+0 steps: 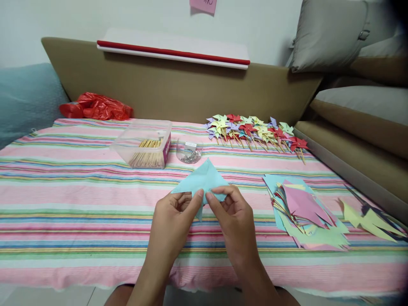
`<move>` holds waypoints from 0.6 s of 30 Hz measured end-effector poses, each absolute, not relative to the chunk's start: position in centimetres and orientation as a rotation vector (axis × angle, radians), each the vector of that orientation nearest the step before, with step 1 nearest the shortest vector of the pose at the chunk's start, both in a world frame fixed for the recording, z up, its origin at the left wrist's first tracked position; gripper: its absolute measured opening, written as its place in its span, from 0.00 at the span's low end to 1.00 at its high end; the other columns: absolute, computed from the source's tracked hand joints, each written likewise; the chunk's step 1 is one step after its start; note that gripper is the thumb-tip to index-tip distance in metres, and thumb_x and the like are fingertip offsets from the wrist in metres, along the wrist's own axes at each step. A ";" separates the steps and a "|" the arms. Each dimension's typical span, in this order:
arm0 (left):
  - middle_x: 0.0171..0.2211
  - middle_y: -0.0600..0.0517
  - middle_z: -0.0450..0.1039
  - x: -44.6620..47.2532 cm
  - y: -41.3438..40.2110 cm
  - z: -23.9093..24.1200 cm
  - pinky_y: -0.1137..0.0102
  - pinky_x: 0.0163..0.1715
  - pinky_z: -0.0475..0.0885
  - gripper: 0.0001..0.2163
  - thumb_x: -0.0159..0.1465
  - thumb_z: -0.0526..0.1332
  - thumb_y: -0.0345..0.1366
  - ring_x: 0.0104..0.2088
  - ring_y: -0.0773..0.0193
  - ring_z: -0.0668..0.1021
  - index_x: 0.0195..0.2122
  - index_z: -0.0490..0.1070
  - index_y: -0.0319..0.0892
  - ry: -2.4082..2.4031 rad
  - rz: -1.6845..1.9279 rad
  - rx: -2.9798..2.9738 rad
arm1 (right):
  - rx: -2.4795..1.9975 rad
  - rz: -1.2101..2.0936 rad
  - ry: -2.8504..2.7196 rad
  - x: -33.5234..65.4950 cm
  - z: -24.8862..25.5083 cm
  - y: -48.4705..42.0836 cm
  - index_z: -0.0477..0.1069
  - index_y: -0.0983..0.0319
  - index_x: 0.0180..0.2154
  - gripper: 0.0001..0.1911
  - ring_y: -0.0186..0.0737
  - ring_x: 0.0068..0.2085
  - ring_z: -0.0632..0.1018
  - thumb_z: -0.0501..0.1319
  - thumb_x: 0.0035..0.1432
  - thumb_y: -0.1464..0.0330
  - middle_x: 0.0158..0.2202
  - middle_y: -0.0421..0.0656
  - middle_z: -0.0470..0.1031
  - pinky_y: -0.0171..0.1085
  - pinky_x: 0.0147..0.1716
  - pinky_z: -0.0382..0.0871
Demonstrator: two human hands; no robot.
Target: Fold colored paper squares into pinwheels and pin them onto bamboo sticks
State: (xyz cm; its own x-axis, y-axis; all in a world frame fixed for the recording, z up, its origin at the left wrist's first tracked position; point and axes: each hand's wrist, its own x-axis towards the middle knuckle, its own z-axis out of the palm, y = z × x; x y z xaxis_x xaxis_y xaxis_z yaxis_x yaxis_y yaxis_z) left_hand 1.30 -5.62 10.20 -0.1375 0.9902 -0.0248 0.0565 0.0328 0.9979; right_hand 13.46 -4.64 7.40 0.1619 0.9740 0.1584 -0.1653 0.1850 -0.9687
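Both my hands hold a light blue cut paper square (201,178) just above the striped tablecloth (79,204). My left hand (174,223) pinches its lower left part between thumb and forefinger. My right hand (234,221) pinches the lower right part, the fingertips of both hands almost meeting at the paper's middle. The paper's upper point stands up toward a small clear cup of pins (189,151). Left of that cup sits a clear plastic box of wooden sticks (145,144).
A row of finished paper pinwheels on sticks (255,129) lies at the back right. A stack of cut coloured papers (306,212) lies right of my hands, with yellow pieces (366,219) further right. A red plastic bag (95,106) lies at the back left. Sofa cushions surround the table.
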 end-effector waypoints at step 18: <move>0.20 0.58 0.52 0.2 -5.5 9.9 0.71 0.23 0.53 0.23 0.62 0.62 0.52 0.23 0.68 0.57 0.20 0.55 0.44 1.400 0.968 1.462 | -1.050 1.251 -1.346 17.0 8.5 -3.8 0.82 0.59 0.34 0.10 0.52 0.48 0.79 0.69 0.53 0.60 0.45 0.45 0.80 0.46 0.46 0.73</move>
State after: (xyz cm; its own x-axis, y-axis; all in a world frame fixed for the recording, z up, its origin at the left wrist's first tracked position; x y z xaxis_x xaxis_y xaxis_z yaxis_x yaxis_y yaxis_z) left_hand 0.19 -5.50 9.89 0.0661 0.9973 -0.0316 0.3229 0.0086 0.9464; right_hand 17.03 -3.80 8.46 -0.1454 0.9845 0.0983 -0.0259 0.0955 -0.9951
